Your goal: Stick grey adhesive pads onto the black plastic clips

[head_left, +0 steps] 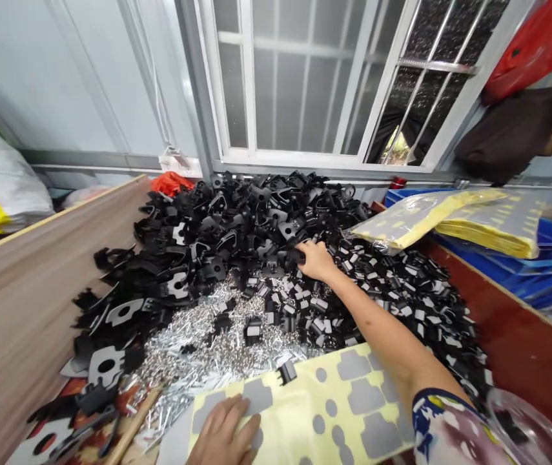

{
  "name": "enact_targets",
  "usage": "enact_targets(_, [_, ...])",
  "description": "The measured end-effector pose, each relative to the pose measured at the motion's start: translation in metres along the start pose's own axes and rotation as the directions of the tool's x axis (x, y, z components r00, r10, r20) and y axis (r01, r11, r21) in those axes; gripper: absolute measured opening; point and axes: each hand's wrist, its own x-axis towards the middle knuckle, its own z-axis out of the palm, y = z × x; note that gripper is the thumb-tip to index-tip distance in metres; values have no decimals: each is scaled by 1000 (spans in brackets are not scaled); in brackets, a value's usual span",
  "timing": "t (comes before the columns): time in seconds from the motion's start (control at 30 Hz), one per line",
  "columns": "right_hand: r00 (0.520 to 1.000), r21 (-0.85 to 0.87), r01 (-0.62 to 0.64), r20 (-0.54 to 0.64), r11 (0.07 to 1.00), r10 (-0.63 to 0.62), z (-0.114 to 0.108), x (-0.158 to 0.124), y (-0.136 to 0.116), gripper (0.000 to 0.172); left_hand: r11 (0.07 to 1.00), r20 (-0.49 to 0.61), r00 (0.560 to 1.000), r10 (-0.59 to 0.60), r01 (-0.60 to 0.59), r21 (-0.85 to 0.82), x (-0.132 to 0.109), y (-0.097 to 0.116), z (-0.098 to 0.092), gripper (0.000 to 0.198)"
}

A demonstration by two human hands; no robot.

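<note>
- Head view: a person at a crowded worktop lays the left hand (227,431), open with fingers slightly spread, on a yellow sheet with gray shapes (299,405) at the near edge.
- The right hand (317,259) stretches over the heap, its fingers curled at a dark piece (296,257); whether they grip it or only touch it, one cannot tell.
- A small black clip (286,372) sits at the sheet's far edge, to the right of the left hand.
- Large black plastic parts (256,213) pile up beyond the right hand and spill down the left side, while small black clips with pale faces (411,290) spread beneath and beside the right forearm.
- Silver screws (198,336) lie in a glittering mound between the black parts and the sheet, a wooden strip (137,420) just beside them.
- A wood-grain board (28,284) flanks the heap at left; plastic-wrapped yellow packs (489,237) rest at right, near blue crates (512,274), with a barred window (299,97) behind.
</note>
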Motion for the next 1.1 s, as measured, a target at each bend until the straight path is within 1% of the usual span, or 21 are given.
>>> enact_targets(0.1, [976, 27, 177, 127, 984, -179, 21, -37, -40, 32, 987, 84, 988, -134, 140, -74, 19, 20, -16, 38])
enact_targets(0.17, [951, 45, 253, 171, 966, -257, 27, -55, -61, 29, 978, 140, 975, -174, 187, -91, 32, 32, -19, 35])
enact_targets(0.27, [929, 66, 324, 165, 944, -331, 19, -74, -81, 31, 942, 252, 938, -237, 286, -179, 44, 37, -17, 30])
enact_targets(0.33, [906, 46, 408, 102, 912, -411, 8, -86, -88, 35, 846, 321, 900, -295, 402, -350, 48, 31, -19, 27])
enact_targets(0.37, [887, 18, 458, 59, 889, -458, 3, -94, -92, 37, 755, 338, 877, -341, 470, -458, 50, 27, -22, 27])
enact_targets(0.4, [866, -20, 500, 15, 866, -500, 0, -103, -97, 38, 627, 341, 847, -408, 532, -569, 53, 23, -27, 27])
enact_targets(0.43, [848, -64, 528, -25, 847, -530, -2, -114, -103, 37, 464, 346, 802, -486, 573, -676, 56, 20, -32, 28])
enact_targets(0.47, [837, -103, 537, -59, 838, -544, -3, -126, -111, 36, 270, 361, 743, -564, 579, -769, 61, 18, -39, 33])
enact_targets(0.53, [839, -145, 516, -110, 844, -532, -1, -152, -130, 33, -141, 436, 615, -656, 468, -872, 73, 19, -51, 48])
enact_targets(0.57, [843, -143, 504, -133, 852, -521, 0, -165, -140, 33, -310, 482, 569, -666, 377, -873, 79, 21, -57, 56])
enact_targets(0.6, [846, -122, 496, -154, 860, -510, 1, -177, -149, 33, -434, 521, 537, -664, 291, -853, 86, 22, -62, 62])
enact_targets(0.63, [848, -79, 495, -173, 865, -501, 1, -189, -156, 34, -510, 547, 509, -665, 227, -830, 91, 22, -67, 66])
enact_targets(0.67, [849, -10, 501, -187, 866, -494, -1, -201, -160, 35, -548, 564, 478, -673, 189, -815, 95, 21, -71, 66])
enact_targets(0.73, [859, 209, 506, -212, 837, -466, -5, -223, -161, 41, -578, 596, 413, -688, 184, -795, 97, 12, -78, 60])
enact_targets(0.8, [902, 485, 431, -219, 761, -372, -8, -246, -154, 44, -617, 643, 344, -684, 198, -762, 92, -2, -82, 47])
enact_targets(0.83, [931, 610, 360, -191, 706, -310, -8, -259, -151, 39, -645, 672, 319, -668, 203, -737, 88, -8, -83, 41])
enact_targets(0.87, [954, 709, 281, -137, 646, -265, -6, -271, -149, 31, -670, 698, 309, -646, 208, -713, 84, -13, -83, 40])
enact_targets(0.9, [965, 777, 212, -71, 593, -252, -2, -284, -149, 25, -688, 718, 320, -618, 222, -691, 80, -17, -81, 43])
enact_targets(0.97, [945, 836, 139, 48, 530, -324, 10, -305, -153, 23, -698, 743, 385, -547, 280, -659, 74, -16, -73, 57])
enact_targets(1.03, [905, 840, 146, 101, 523, -414, 23, -319, -160, 24, -681, 757, 457, -467, 360, -637, 70, -9, -61, 68])
enact_targets(1.1, [888, 828, 154, 124, 540, -443, 34, -324, -164, 27, -673, 787, 493, -371, 442, -593, 68, 0, -49, 70])
